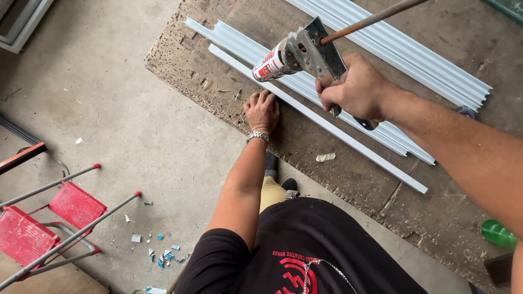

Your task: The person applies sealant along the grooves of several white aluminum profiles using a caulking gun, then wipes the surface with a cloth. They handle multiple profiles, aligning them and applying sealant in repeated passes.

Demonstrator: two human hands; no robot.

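Clamped around the caulking gun (305, 54) was the right hand (357, 90); at eight o'clock, the left hand (262, 110) was pressed flat, fingers spread, steadying the white strip (327, 125).

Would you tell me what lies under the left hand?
The left hand presses a white strip lying on a worn board. The strip's stretch beneath the palm is hidden.
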